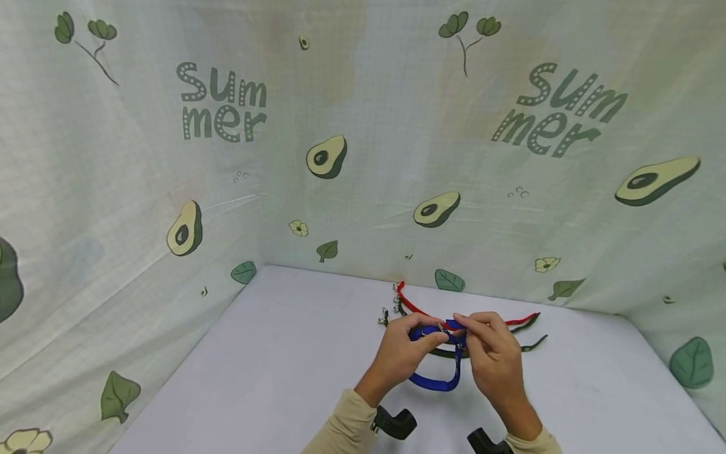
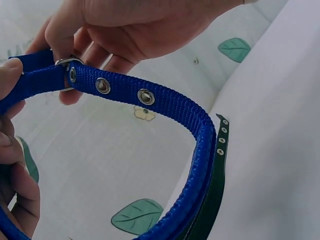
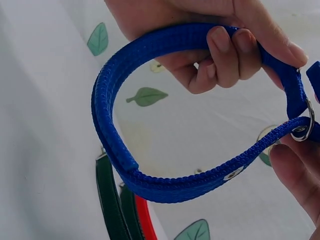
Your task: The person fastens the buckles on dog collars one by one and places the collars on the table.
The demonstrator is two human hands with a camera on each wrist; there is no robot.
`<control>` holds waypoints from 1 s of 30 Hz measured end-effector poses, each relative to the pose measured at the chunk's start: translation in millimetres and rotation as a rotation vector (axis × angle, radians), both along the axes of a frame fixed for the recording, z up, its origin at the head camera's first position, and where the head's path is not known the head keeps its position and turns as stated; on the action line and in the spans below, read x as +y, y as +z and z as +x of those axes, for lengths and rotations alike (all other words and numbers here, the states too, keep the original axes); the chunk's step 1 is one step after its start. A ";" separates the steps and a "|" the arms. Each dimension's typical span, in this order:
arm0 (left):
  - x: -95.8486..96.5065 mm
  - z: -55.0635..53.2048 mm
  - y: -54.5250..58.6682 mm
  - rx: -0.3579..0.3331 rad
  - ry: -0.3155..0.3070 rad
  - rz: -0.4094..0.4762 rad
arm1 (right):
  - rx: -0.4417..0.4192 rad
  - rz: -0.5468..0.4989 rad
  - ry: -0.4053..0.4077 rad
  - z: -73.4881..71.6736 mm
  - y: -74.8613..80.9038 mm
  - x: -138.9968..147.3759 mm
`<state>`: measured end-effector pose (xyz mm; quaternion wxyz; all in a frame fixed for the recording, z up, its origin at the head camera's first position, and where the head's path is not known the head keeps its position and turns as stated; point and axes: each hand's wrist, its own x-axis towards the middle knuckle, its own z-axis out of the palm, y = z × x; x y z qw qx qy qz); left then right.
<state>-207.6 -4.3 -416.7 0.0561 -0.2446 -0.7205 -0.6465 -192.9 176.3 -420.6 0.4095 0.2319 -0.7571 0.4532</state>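
Collar of blue woven webbing (image 1: 433,383) held in a loop above the white desk (image 1: 255,378)

Left hand (image 1: 399,349), fingers curled closed round its left side; beyond, flat red and dark green straps (image 3: 111,197) on the desk; right hand (image 1: 495,358), fingers pinching its end beside a silver metal ring (image 3: 312,116).

Curtained-off tabletop workspace: white table (image 1: 255,366), pale sheeting (image 1: 380,113) with avocado prints (image 1: 326,157) and "summer" lettering (image 1: 227,123).
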 end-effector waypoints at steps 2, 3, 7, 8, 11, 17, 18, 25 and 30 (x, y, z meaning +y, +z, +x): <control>-0.1 -0.3 -0.5 0.006 0.004 0.000 | 0.005 0.014 -0.007 0.0 0.8 0.7; -0.2 -0.5 -0.8 0.008 0.006 0.000 | 0.012 0.027 -0.014 0.0 1.1 1.2; -0.1 -0.8 -2.4 0.007 0.009 0.001 | 0.056 0.094 -0.053 0.1 2.3 3.0; 0.1 -0.7 -2.7 0.006 0.008 0.003 | 0.074 0.110 -0.063 -0.2 1.8 3.4; 0.8 -0.4 -3.1 -0.001 0.002 0.012 | 0.126 0.146 -0.084 -1.7 0.0 4.0; 1.6 -0.2 -2.0 0.004 0.003 0.035 | 0.191 0.203 -0.111 -4.1 -2.0 1.8; 1.5 -0.2 -1.8 0.005 0.003 0.039 | 0.197 0.207 -0.112 -4.3 -2.2 1.1; 0.9 -1.3 -1.6 -0.004 0.030 0.047 | 0.230 0.192 -0.091 -5.7 -3.6 -2.3; -0.7 -1.3 -3.1 -0.004 0.060 0.046 | 0.201 0.136 -0.067 -4.4 -4.7 -3.0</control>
